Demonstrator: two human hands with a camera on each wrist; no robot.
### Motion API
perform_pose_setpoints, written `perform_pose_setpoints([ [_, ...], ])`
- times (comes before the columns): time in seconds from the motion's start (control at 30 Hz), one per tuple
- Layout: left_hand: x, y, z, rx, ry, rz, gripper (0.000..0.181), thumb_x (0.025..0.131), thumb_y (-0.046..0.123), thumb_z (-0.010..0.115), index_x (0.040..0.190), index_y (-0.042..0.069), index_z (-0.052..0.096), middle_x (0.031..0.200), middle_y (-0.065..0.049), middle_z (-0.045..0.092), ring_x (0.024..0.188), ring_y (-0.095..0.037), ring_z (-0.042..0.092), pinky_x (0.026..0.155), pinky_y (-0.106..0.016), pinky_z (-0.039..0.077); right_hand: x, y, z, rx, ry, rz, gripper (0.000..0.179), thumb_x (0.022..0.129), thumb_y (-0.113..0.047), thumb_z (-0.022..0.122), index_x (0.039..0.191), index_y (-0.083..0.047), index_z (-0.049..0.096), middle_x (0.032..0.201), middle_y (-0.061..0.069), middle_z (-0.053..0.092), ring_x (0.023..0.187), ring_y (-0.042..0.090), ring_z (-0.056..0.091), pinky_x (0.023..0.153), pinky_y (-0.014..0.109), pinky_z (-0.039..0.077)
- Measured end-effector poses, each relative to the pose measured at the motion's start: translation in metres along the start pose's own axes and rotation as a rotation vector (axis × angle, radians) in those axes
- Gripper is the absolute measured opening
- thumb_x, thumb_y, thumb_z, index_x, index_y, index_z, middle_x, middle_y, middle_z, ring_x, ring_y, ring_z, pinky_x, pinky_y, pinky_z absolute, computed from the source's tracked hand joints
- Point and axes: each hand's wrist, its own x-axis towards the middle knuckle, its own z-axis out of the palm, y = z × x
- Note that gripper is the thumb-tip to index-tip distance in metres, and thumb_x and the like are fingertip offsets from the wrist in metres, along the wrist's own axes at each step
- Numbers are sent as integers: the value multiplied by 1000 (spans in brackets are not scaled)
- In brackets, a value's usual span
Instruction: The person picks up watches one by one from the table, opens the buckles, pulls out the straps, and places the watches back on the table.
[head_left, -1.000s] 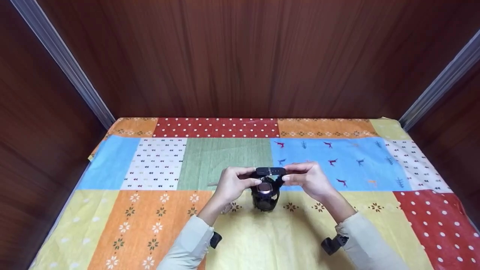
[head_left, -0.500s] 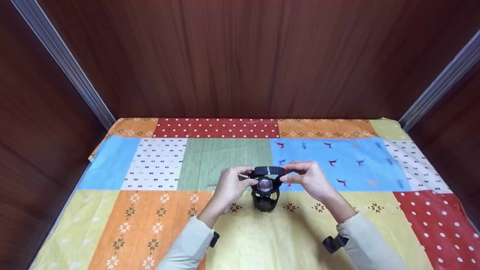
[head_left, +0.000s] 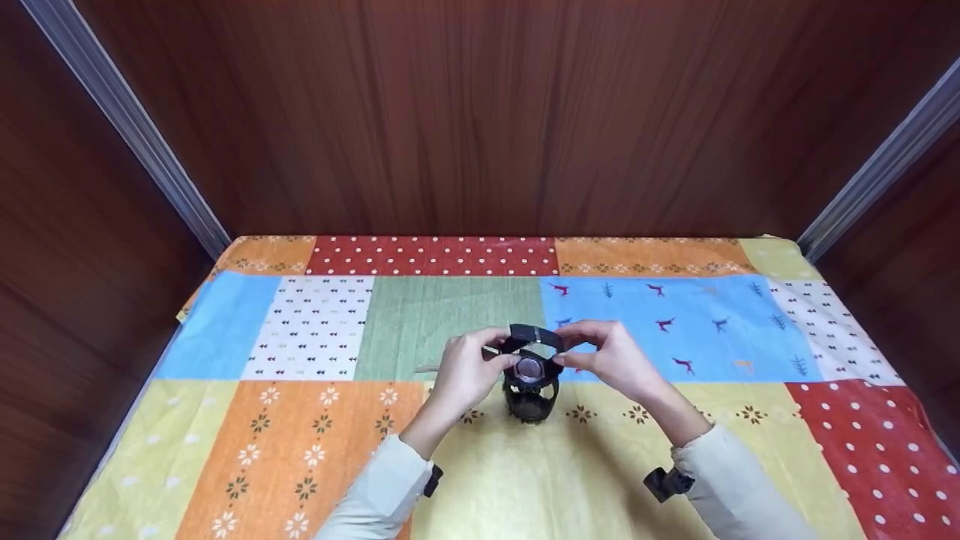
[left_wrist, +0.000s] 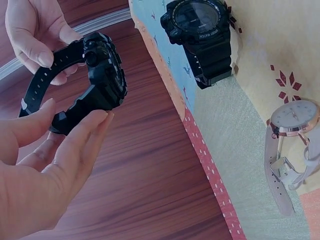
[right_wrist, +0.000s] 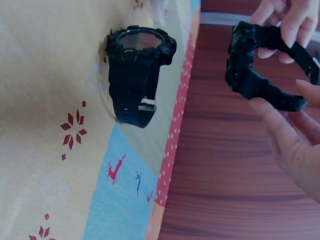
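Observation:
Above the table, both hands hold a black digital sport watch [head_left: 536, 335], its strap bent round into a loop. My left hand [head_left: 465, 367] pinches one side between thumb and fingers. On the other side, the thumb and fingers of my right hand [head_left: 611, 360] grip it. The left wrist view shows the held watch [left_wrist: 102, 70] from the side, its chunky case turned toward the table. Below it on the cloth stands a second black sport watch [head_left: 529, 410], its strap fastened in a loop [right_wrist: 132, 92]. A rose-gold watch with a pale strap [left_wrist: 295, 117] lies beside it, mostly hidden by my left hand in the head view.
A patchwork-print cloth [head_left: 300, 450] covers the table. Brown wood-grain panels [head_left: 480, 112] rise behind and at both sides, with metal strips [head_left: 135, 120] in the corners. Each forearm wears a dark wrist camera [head_left: 667, 484].
The held watch has tilted, its strap loop rising slightly and showing more of its band. Both hands have shifted a little with it, the right one slightly inward. The watches on the cloth stay put.

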Motion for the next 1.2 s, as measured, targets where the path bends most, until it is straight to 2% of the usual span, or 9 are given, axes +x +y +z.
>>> perform_pose_setpoints([
  [0.17,0,-1,1,-2,2,15,24,78,7,70,101,2,67,87,-11,67,74,-20,63,67,-32,51,0,1,2,16,-5,-8,28,76,-3,72,103,4,66,91,14,66,86,22,61,69,26,52],
  [0.3,-1,-1,2,12,-7,24,26,78,8,69,103,2,66,88,-11,67,75,-21,63,67,-31,50,0,-1,2,25,4,7,27,76,-4,72,101,4,67,92,15,66,78,19,62,67,27,52],
  [0.47,0,-3,1,-5,-15,1,27,78,8,70,104,2,67,90,-10,68,79,-21,63,69,-31,49,0,-2,0,65,31,49,28,75,-4,73,102,3,68,93,15,65,74,16,60,65,29,52],
  [0.67,1,-5,-1,-103,-26,-49,26,78,5,69,104,0,67,89,-10,67,76,-20,62,68,-27,49,-2,-3,0,235,79,137,33,74,0,72,105,8,64,99,19,63,76,19,63,70,32,53],
  [0.77,1,-6,-2,-133,-18,-59,25,78,2,68,103,-1,67,87,-11,67,73,-20,61,65,-26,49,-2,-1,1,283,77,157,34,75,0,71,106,11,62,102,20,62,76,19,65,72,33,53],
  [0.97,2,-9,-1,-209,-27,-76,22,79,-3,65,100,-3,66,83,-12,66,68,-16,59,61,-22,51,-4,5,1,360,72,152,33,76,4,67,105,17,59,98,18,64,73,19,65,71,35,53],
  [1.1,1,-10,0,-280,-39,-121,19,79,-5,64,99,-3,65,82,-11,64,68,-15,60,63,-22,52,-6,7,1,491,73,145,32,76,10,64,105,20,56,93,17,66,73,21,66,73,37,53],
  [1.2,0,-10,0,-329,-45,-155,18,81,-6,63,98,-3,64,83,-11,63,71,-17,61,65,-22,52,-6,9,2,595,72,131,28,76,14,62,104,17,59,91,20,65,74,24,66,74,39,52],
])
